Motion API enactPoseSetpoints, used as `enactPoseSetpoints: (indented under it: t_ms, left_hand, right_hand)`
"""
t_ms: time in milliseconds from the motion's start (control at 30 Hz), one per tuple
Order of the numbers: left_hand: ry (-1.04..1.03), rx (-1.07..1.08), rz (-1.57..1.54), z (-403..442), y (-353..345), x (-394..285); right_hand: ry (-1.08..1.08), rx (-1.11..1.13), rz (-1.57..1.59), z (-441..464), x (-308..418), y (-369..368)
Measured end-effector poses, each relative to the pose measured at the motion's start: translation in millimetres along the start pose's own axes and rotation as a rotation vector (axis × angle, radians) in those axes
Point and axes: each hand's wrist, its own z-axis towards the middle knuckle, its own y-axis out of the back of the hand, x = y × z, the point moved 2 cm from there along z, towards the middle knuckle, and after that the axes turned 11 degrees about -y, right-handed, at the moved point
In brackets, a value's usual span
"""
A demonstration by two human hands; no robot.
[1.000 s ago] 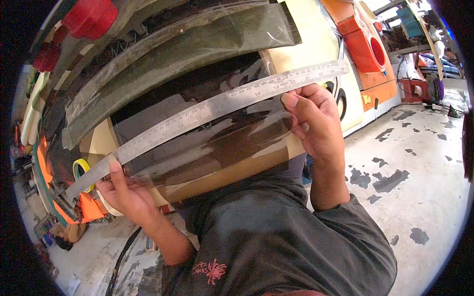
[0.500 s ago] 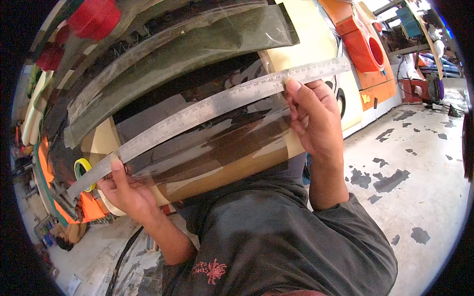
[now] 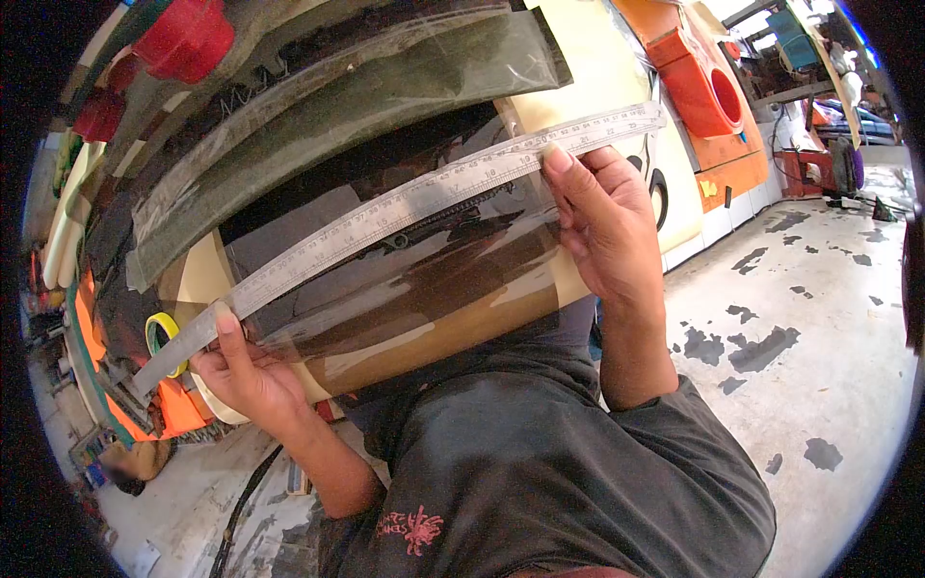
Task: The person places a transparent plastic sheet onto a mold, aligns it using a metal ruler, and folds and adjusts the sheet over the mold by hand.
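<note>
A long metal ruler [image 3: 385,210] slants across the work, its right end higher in view. My left hand [image 3: 255,380] pinches it near the lower left end, thumb on top and fingers beneath. My right hand [image 3: 609,207] grips it towards the upper right end in the same way. Under the ruler is a sheet of dark see-through film [image 3: 434,279], curving over the near edge of a cream surface [image 3: 540,106]. Beyond the ruler lies an olive-green plastic strip [image 3: 385,120]. A roll of yellow tape [image 3: 157,332] is close to the ruler's left end.
Red containers [image 3: 183,39] stand at the far left. An orange part with a round hole [image 3: 696,82] sits at the right, by an orange panel [image 3: 737,178]. The pale floor [image 3: 819,308] has dark worn patches. A black cable [image 3: 241,511] runs along the floor at lower left.
My right hand and the ruler's right end have shifted slightly left. The glare on the ruler has lessened, so its markings show more clearly. My left hand has hardly moved.
</note>
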Motion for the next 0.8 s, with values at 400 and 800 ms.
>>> enactPoseSetpoints:
  t_ms: [400,800]
  left_hand:
    - [-0.019,0.009,0.007,0.5,-0.6,0.4]
    - [-0.022,0.02,-0.031,2.4,1.5,2.5]
  right_hand:
    - [0.004,0.015,0.051,-3.6,0.0,-1.0]
    - [0.0,0.019,0.046,-3.8,0.2,-1.5]
